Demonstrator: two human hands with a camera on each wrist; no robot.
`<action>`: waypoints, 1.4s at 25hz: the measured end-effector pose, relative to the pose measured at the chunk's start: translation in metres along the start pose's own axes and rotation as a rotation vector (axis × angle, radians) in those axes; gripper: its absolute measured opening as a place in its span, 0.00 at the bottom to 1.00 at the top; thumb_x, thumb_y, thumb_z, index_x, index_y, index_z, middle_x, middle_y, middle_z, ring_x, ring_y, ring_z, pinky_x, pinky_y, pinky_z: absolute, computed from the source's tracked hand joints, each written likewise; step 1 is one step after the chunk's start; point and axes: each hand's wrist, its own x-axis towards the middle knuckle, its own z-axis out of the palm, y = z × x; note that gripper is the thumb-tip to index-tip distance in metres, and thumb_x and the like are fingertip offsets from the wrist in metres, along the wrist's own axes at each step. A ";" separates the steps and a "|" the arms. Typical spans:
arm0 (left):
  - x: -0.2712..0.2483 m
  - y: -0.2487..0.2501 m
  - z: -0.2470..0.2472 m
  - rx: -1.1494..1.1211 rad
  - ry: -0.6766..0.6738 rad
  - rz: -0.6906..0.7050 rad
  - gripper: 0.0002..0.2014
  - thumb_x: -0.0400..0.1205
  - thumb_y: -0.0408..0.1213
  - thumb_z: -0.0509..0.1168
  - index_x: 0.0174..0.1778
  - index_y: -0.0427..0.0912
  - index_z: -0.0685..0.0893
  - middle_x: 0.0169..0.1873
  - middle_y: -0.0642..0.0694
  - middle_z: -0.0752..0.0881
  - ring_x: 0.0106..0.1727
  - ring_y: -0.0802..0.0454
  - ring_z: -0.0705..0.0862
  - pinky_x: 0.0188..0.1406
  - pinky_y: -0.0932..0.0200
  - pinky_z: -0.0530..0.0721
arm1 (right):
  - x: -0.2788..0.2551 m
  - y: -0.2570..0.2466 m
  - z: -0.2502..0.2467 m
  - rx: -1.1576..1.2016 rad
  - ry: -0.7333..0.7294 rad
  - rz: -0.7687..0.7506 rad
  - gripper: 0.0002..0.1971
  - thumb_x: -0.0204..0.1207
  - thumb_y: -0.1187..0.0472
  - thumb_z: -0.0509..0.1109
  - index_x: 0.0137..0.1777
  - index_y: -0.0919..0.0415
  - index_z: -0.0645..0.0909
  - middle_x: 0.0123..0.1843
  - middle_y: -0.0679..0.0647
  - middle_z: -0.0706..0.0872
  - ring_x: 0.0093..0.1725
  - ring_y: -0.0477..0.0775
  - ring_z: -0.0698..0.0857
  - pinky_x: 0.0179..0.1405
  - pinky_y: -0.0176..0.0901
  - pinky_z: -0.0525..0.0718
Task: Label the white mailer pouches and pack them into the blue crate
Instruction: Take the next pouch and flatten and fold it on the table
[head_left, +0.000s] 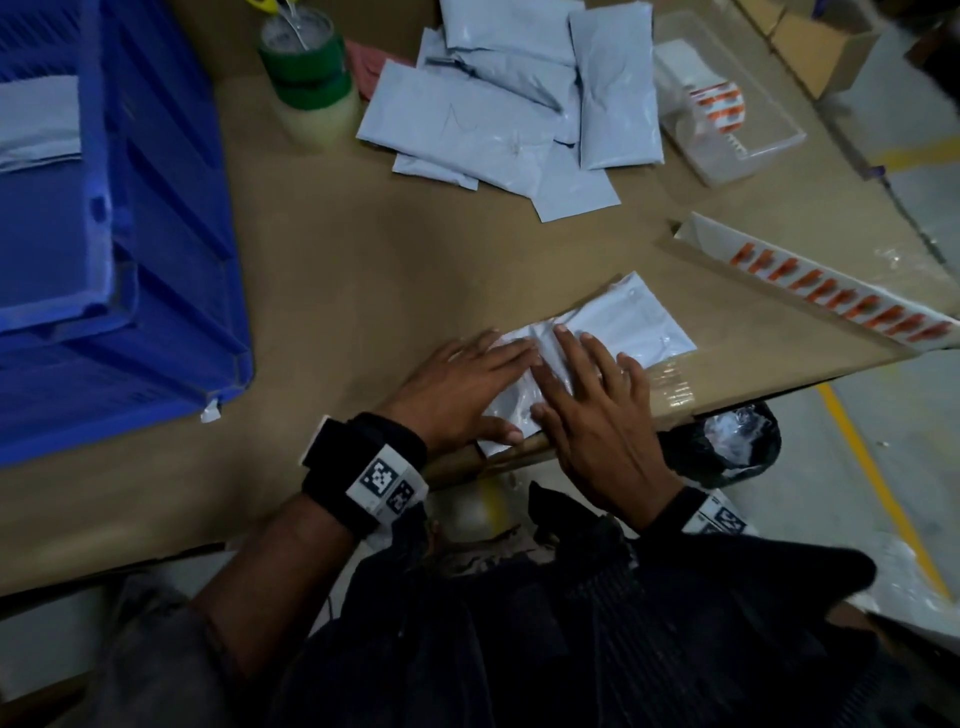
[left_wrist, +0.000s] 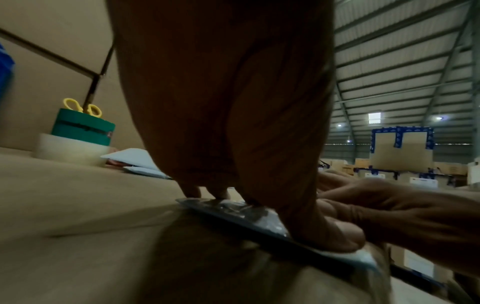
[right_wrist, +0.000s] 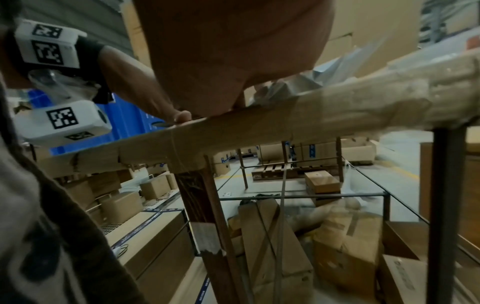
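Note:
One white mailer pouch (head_left: 623, 322) lies flat at the near edge of the cardboard-covered table (head_left: 363, 270). My left hand (head_left: 467, 384) presses on its left end with straight fingers. My right hand (head_left: 587, 400) lies flat across its middle, fingers spread. In the left wrist view my fingertips (left_wrist: 193, 192) push down on the pouch (left_wrist: 233, 209). A pile of several more white pouches (head_left: 509, 98) sits at the back of the table. The blue crate (head_left: 119, 228) stands at the left with one pouch (head_left: 39, 122) inside. A strip of orange labels (head_left: 831, 291) lies at the right.
Stacked tape rolls (head_left: 311, 78) holding yellow-handled scissors (left_wrist: 83, 107) stand at the back. A clear plastic tray (head_left: 727, 119) with a roll of labels is at the back right. A black bin bag (head_left: 727, 441) hangs below the table edge. Cardboard boxes (right_wrist: 345, 242) crowd the floor underneath.

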 end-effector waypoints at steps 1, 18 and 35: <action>0.002 -0.004 0.002 0.014 -0.030 -0.003 0.51 0.80 0.71 0.62 0.91 0.53 0.43 0.90 0.56 0.45 0.90 0.51 0.42 0.86 0.44 0.50 | -0.003 0.000 0.003 0.020 0.006 0.016 0.27 0.92 0.43 0.52 0.87 0.50 0.67 0.92 0.58 0.56 0.89 0.63 0.58 0.82 0.66 0.58; 0.001 -0.047 -0.012 0.192 -0.176 0.021 0.55 0.69 0.87 0.48 0.85 0.67 0.31 0.81 0.70 0.29 0.85 0.56 0.26 0.84 0.40 0.28 | 0.000 -0.002 -0.012 -0.007 -0.009 -0.100 0.24 0.88 0.49 0.56 0.84 0.46 0.72 0.92 0.58 0.57 0.89 0.65 0.59 0.80 0.72 0.57; -0.028 0.016 0.010 0.110 0.205 -0.154 0.33 0.88 0.55 0.59 0.85 0.39 0.68 0.83 0.42 0.71 0.84 0.43 0.68 0.77 0.46 0.69 | 0.015 -0.016 -0.007 0.061 -0.070 -0.046 0.26 0.89 0.49 0.56 0.85 0.56 0.71 0.87 0.51 0.70 0.83 0.55 0.70 0.73 0.59 0.65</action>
